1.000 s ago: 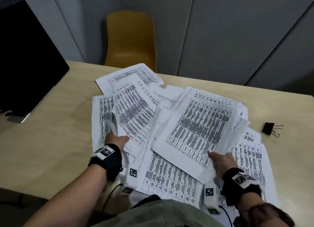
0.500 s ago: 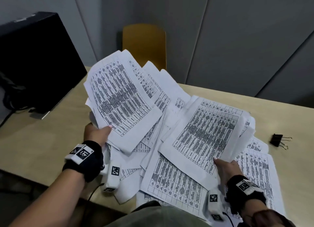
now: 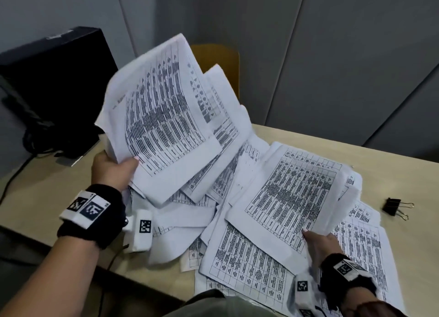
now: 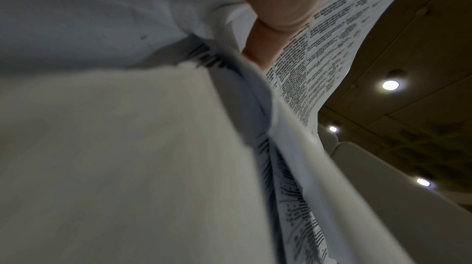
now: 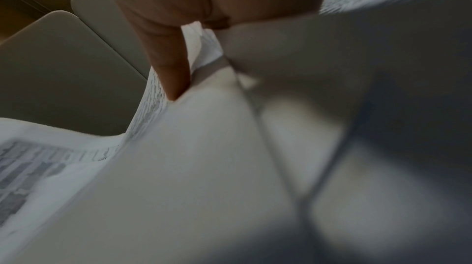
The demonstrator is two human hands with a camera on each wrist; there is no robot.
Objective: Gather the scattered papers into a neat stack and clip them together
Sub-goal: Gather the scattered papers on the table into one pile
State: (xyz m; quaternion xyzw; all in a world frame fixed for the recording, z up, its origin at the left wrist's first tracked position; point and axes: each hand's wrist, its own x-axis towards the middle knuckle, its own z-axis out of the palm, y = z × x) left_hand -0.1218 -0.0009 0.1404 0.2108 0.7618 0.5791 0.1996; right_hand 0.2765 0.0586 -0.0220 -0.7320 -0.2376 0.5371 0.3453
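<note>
Both hands (image 3: 111, 171) (image 3: 320, 244) clamped around printed papers (image 3: 292, 193)

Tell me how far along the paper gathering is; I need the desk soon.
Nothing is finished yet. In hand: the left hand grips a raised bundle of sheets, and the right hand holds another bundle lower down. Left: loose sheets lie fanned on the table, none squared, and the binder clip sits unused.

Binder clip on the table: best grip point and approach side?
Pinch the binder clip by its black body, coming from above. It lies flat on the table, apart from the papers, wire handles pointing right; the body looks the firmer hold.
</note>
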